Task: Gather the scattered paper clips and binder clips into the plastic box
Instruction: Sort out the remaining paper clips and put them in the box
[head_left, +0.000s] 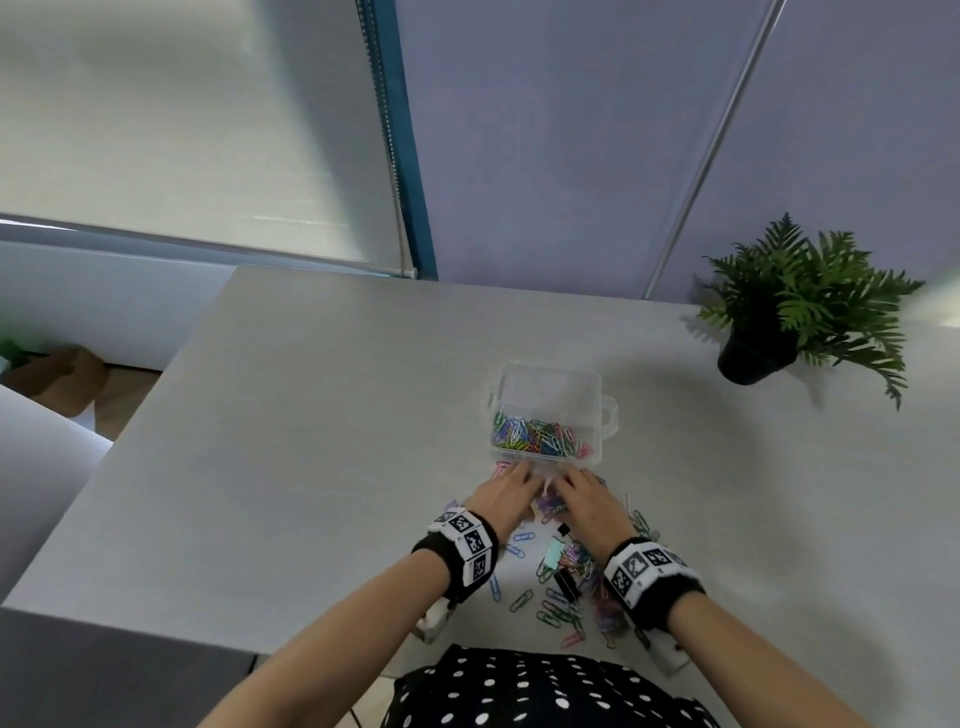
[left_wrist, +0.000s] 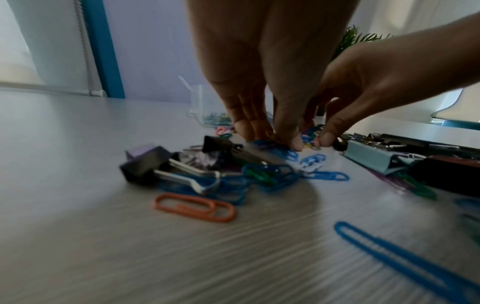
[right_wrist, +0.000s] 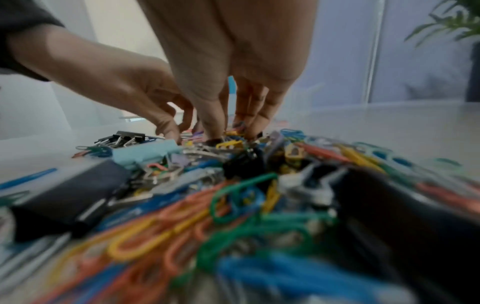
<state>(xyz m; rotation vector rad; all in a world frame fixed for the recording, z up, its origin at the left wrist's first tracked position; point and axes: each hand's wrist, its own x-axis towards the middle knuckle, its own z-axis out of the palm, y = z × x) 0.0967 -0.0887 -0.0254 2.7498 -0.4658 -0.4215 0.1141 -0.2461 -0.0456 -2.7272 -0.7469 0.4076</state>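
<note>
The clear plastic box (head_left: 545, 387) stands open mid-table, with several coloured paper clips in its near half. Just in front of it my left hand (head_left: 511, 486) and right hand (head_left: 576, 491) reach down side by side into the scattered paper clips (head_left: 566, 603). In the left wrist view my left hand (left_wrist: 272, 137) pinches a bunch of blue paper clips (left_wrist: 275, 149) against the table. My right hand (right_wrist: 231, 133) pinches clips at the far end of the pile. A light blue binder clip (head_left: 553, 553) and a black binder clip (head_left: 569, 584) lie between my wrists.
A potted fern (head_left: 800, 306) stands at the table's far right. The table's left edge (head_left: 119, 441) drops to the floor. A black binder clip (left_wrist: 145, 164), an orange paper clip (left_wrist: 194, 207) and a long blue one (left_wrist: 405, 259) lie near my left wrist.
</note>
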